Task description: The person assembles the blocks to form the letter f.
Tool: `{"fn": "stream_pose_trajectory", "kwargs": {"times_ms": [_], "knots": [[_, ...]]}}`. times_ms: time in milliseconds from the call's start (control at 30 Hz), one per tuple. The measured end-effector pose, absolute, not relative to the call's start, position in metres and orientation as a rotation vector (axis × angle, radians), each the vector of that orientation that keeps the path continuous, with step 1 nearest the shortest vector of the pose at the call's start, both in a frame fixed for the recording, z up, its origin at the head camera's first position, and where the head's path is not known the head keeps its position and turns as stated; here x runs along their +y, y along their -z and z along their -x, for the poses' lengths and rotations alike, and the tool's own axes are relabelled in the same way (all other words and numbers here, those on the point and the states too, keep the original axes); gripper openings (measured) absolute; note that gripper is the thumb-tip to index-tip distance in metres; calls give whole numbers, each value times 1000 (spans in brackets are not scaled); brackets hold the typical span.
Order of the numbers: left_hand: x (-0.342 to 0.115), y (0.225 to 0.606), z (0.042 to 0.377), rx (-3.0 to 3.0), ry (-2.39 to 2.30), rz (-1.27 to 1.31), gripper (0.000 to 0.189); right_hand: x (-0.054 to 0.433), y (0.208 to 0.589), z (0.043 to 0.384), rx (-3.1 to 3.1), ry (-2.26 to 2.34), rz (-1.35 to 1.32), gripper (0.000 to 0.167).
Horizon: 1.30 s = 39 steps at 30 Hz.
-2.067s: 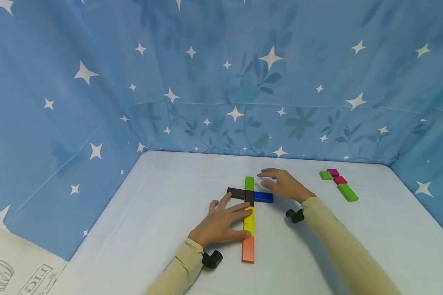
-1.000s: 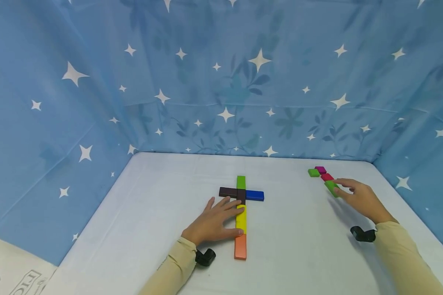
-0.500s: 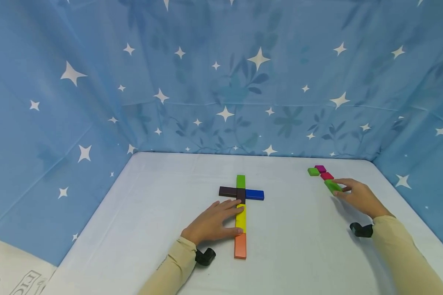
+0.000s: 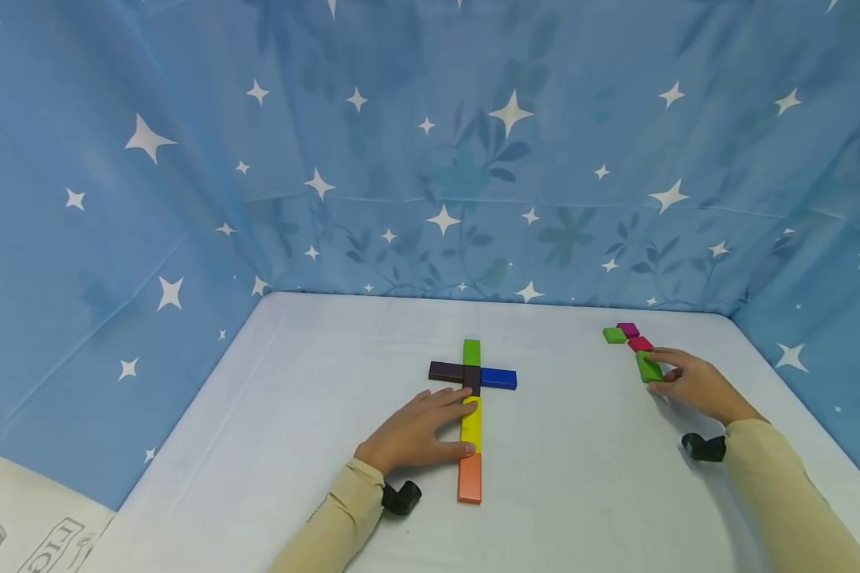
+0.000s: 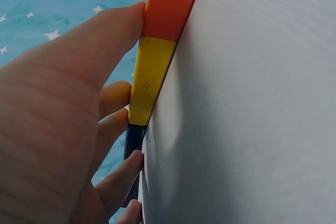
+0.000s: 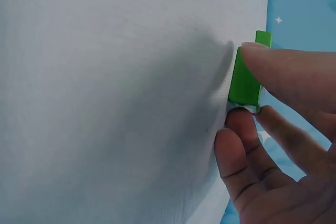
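Note:
Flat coloured blocks form a cross on the white table (image 4: 315, 358). My left hand (image 4: 419, 430) lies beside its stem, fingers spread. Its fingertips touch the yellow block (image 4: 471, 430) and the dark brown block (image 4: 471, 377) at the crossing, while the thumb tip rests near the seam with the orange block (image 4: 469, 479). Over at the right, my right hand (image 4: 705, 388) pinches a longer green block (image 4: 647, 367) between thumb and fingers. In the right wrist view the thumb lies on one end of that green block (image 6: 244, 80), and the fingers are at its other end.
The cross also has a light green block (image 4: 471, 352) on top, a dark block (image 4: 446, 372) at left and a blue block (image 4: 498, 378) at right. A small green block (image 4: 614, 335), a purple block (image 4: 627, 329) and a red block (image 4: 640, 344) lie beyond my right hand.
My right hand has left the side of the cross, reached right and taken hold of the longer green block, which has turned slightly. My left hand stays on the cross.

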State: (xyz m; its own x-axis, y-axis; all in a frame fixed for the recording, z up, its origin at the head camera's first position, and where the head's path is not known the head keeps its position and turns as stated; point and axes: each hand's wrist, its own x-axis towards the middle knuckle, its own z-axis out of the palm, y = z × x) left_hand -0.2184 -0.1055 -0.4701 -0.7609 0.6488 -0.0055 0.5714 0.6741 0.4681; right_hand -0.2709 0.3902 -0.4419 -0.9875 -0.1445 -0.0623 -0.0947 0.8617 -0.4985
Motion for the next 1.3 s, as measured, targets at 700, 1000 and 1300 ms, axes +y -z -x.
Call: {"fn": "stream_pose_trajectory", "kwargs": {"times_ms": [700,1000,1300], "knots": [[-106,470,220,2711,-688,-1017,73,389,443,274,2918,804,195,60],[-106,470,220,2713,-685,-1016,73,388,441,274,2914,814,169,62],[-106,469,219,2716,-667,-996,73,379,438,279,2944,795,205,59]]}}
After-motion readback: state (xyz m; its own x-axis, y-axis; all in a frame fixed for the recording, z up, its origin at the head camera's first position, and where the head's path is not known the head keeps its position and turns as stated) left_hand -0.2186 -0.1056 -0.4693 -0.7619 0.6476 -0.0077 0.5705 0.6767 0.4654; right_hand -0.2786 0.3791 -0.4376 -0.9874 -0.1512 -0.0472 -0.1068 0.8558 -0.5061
